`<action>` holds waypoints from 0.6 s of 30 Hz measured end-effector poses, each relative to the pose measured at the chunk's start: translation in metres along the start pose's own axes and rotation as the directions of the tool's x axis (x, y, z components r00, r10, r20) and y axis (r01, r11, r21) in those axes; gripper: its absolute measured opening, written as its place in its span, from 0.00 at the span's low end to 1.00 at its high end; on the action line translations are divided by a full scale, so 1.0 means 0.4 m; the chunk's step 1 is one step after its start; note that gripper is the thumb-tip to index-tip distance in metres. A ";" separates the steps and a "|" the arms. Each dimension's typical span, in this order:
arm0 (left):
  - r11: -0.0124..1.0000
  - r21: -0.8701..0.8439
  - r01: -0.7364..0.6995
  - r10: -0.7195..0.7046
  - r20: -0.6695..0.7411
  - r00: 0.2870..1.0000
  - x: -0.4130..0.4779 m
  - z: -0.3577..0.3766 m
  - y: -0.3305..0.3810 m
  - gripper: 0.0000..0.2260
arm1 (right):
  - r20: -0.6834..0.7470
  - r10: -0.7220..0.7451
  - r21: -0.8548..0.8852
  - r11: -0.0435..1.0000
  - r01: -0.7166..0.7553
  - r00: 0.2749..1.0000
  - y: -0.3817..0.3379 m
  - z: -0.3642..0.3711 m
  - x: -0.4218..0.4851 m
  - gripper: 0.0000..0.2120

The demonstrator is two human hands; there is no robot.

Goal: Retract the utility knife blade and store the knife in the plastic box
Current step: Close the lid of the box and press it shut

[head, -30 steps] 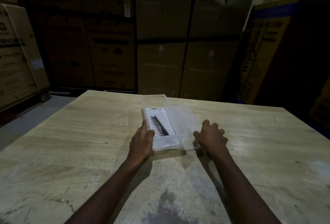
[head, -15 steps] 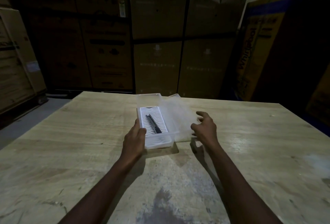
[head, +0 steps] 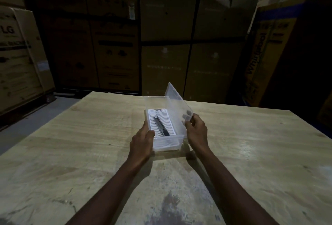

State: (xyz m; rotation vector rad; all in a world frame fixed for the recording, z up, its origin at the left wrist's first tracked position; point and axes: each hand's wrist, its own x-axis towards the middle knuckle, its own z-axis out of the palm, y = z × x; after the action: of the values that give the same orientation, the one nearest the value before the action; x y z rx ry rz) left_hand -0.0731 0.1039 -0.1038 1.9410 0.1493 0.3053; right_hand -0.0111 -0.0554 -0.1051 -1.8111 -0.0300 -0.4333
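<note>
A clear plastic box (head: 166, 144) sits on the wooden table (head: 89, 144), with a white ribbed insert inside. The dark utility knife (head: 161, 125) lies diagonally on that insert; no blade shows. My left hand (head: 142, 139) grips the box's near left wall. My right hand (head: 195, 128) pinches the near edge of the hinged clear lid (head: 177, 102), which stands raised at a slant along the box's right side.
Tall stacked cardboard cartons (head: 167, 45) line the wall behind the table's far edge. More cartons stand at the left (head: 19, 57) and right (head: 265, 59). A dark stain (head: 168, 205) marks the table near me.
The lid lay flat on the table to the right of the box; my right hand has taken its edge and swung it up. My left hand stayed on the box.
</note>
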 end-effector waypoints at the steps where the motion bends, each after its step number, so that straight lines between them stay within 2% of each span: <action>1: 1.000 -0.001 0.004 -0.004 -0.001 1.000 0.002 0.003 -0.003 0.26 | -0.005 -0.028 -0.026 0.999 0.028 1.000 -0.004 0.000 0.004 0.15; 7: 1.000 -0.019 0.020 -0.019 0.008 1.000 -0.002 0.007 -0.015 0.26 | 0.051 -0.256 -0.224 0.939 0.261 0.965 -0.036 -0.009 0.022 0.15; 14: 1.000 -0.005 -0.009 0.009 -0.002 1.000 0.015 0.005 -0.024 0.29 | 0.169 -0.338 -0.281 0.884 0.374 0.926 -0.076 0.012 0.034 0.15; 18: 1.000 0.022 -0.019 0.020 -0.009 1.000 0.031 -0.004 -0.019 0.30 | 0.250 -0.396 -0.427 0.774 0.468 0.884 -0.075 0.048 0.042 0.18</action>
State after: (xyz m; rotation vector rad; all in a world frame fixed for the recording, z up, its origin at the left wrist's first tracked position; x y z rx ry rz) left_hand -0.0613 0.1114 -0.1084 1.9644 0.1404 0.3269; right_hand 0.0028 -0.0321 -0.0765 -2.3321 -0.4966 -0.6783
